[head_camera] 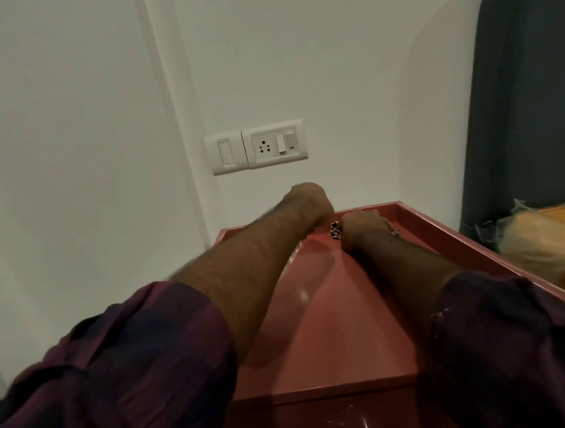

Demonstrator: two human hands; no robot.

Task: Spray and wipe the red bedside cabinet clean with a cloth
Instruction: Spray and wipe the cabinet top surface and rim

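Both arms: stretched forward over cabinet (329,326)
Left hand (310,202): raised at the rear, fingers hidden, grasp unclear
Right hand (363,227): down on cloth (335,233), fingers bent round it

Arms outstretched, left hand (309,203) above right hand (363,228).

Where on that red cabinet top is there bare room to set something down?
The middle and near part of the cabinet top is bare, bordered by its front edge and right rim. The far end by the wall is crowded: left hand, right hand and cloth.
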